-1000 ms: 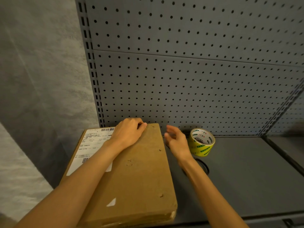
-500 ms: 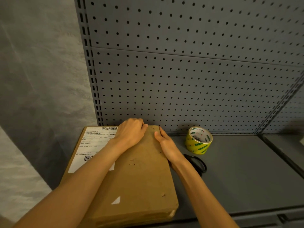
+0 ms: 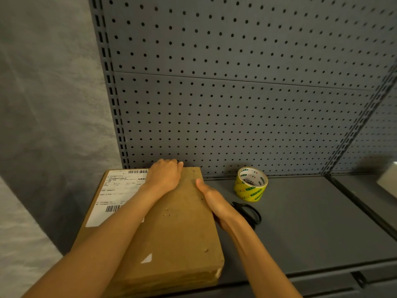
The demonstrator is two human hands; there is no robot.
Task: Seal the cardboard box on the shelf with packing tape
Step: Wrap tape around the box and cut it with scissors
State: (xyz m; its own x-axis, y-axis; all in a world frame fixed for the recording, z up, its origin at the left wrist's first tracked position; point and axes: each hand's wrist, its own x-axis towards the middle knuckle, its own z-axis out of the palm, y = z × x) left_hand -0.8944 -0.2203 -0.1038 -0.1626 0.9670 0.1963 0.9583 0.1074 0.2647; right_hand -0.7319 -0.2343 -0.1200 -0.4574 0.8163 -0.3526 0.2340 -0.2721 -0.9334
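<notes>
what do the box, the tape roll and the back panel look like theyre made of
Box: matte brown cardboard, scuffed and dented, with a white paper label.
Tape roll: glossy yellow plastic film with green print, apparently on a card core.
Back panel: probably painted sheet metal, flat grey, with regular punched holes.

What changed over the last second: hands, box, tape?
The right hand moved left from open air beside the tape roll onto the right edge of the cardboard box, thumb on top; its fingers are hidden by the edge. Unchanged: the left hand stays curled over the box's far edge, and the box, tape roll and scissors keep their places on the shelf.
</notes>
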